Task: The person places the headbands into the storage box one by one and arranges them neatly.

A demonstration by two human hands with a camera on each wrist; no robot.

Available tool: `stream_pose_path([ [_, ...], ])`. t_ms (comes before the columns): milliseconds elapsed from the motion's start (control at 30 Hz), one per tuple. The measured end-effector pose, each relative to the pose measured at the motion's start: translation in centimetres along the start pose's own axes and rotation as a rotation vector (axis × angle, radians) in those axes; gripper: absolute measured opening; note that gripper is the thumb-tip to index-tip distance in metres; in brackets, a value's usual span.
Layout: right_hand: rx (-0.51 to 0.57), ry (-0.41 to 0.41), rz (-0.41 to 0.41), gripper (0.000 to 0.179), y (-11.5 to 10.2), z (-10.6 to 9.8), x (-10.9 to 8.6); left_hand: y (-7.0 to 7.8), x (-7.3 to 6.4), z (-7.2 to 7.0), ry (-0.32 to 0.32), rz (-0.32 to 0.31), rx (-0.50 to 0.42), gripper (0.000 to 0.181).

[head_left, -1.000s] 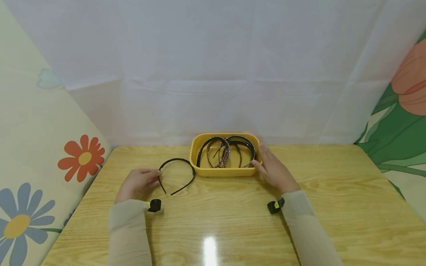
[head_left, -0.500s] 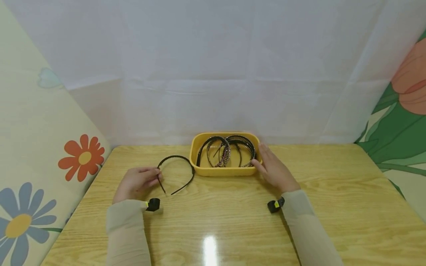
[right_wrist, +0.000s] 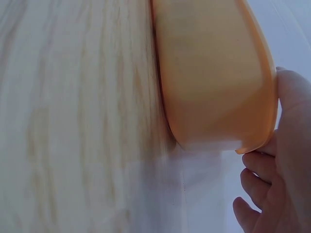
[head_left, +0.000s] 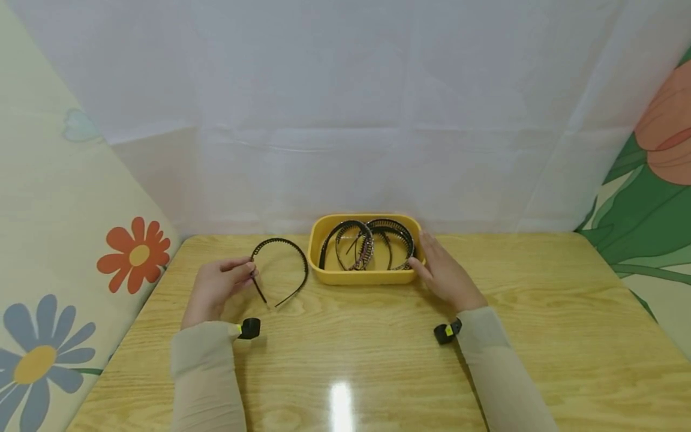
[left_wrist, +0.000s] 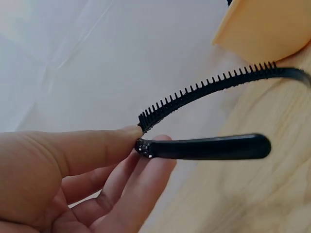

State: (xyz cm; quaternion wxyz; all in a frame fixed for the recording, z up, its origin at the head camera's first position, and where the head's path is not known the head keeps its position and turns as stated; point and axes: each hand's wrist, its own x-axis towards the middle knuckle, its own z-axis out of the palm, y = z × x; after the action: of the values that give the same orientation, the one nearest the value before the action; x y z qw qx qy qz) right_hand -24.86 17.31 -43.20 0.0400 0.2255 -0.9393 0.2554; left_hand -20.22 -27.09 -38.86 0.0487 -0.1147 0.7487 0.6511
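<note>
In the head view my left hand pinches a black toothed headband near one end, between thumb and fingers. The left wrist view shows a glittery patch on the headband at the fingertips, its comb teeth pointing up and its smooth rounded end sticking out. Just right of it, a yellow plastic bin sits on the table with several black headbands in it, some with sparkly trim. My right hand holds the bin's right end, thumb at the rim and fingers along the outer wall.
The wood-grain table reaches back to a white cloth. Flower-printed panels flank it on both sides. A small black wrist camera is strapped at each cuff.
My left hand has raised the headband and shifted it slightly left and back, away from the bin's edge. The right hand and the bin have stayed in place.
</note>
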Motion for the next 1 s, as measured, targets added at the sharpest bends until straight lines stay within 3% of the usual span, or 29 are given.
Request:
stream_pose_path([
  [567,0.000,-0.013,0.005,0.076,-0.1,-0.1,0.0,2.9,-1.3,2.1,0.140,0.178,0.108,0.044],
  [800,0.006,-0.012,-0.001,0.076,-0.1,-0.1,0.0,3.9,-1.8,3.5,0.224,0.254,0.126,0.043],
  [1000,0.006,-0.022,0.005,0.076,-0.1,-0.1,0.0,4.4,-1.9,4.6,0.289,0.316,0.199,0.039],
])
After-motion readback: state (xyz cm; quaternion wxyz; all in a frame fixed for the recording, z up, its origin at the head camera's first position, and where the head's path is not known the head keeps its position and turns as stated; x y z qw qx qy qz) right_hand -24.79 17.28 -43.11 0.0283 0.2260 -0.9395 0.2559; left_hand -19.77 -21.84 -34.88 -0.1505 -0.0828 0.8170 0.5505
